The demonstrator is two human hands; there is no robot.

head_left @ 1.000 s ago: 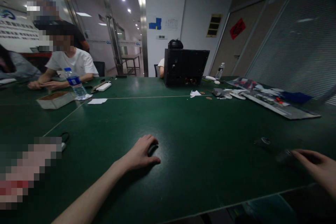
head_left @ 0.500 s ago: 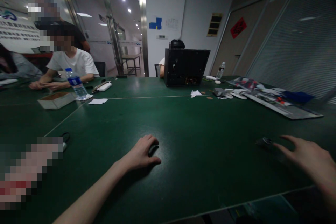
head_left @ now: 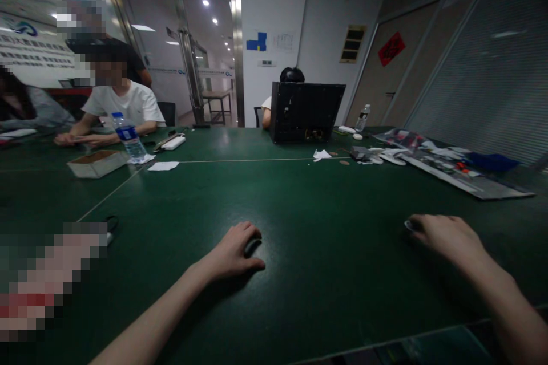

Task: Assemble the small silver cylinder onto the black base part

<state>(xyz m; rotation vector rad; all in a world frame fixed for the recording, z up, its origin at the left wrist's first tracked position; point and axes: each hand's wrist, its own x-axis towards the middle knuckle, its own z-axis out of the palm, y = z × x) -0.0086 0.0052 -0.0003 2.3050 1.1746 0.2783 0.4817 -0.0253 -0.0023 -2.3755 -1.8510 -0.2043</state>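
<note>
My left hand (head_left: 240,250) rests on the green tabletop (head_left: 299,205) left of centre. Its fingers are curved, with the thumb held apart and nothing seen between them. On the right, my right hand (head_left: 449,238) is closed around a small dark round object (head_left: 409,226) with a pale ring-like end. The fingers and palm cover most of that object, so its kind does not show.
Across the table stands a black box-shaped device (head_left: 306,111). A blue-capped water bottle (head_left: 129,138) is beside an open carton (head_left: 97,165) at left. Papers and a flat board (head_left: 475,182) lie at right. A person in a white shirt (head_left: 124,104) sits opposite.
My right hand has moved left and closed on the small dark object, which now sits further left. My left hand has stayed in place. The view has shifted slightly.
</note>
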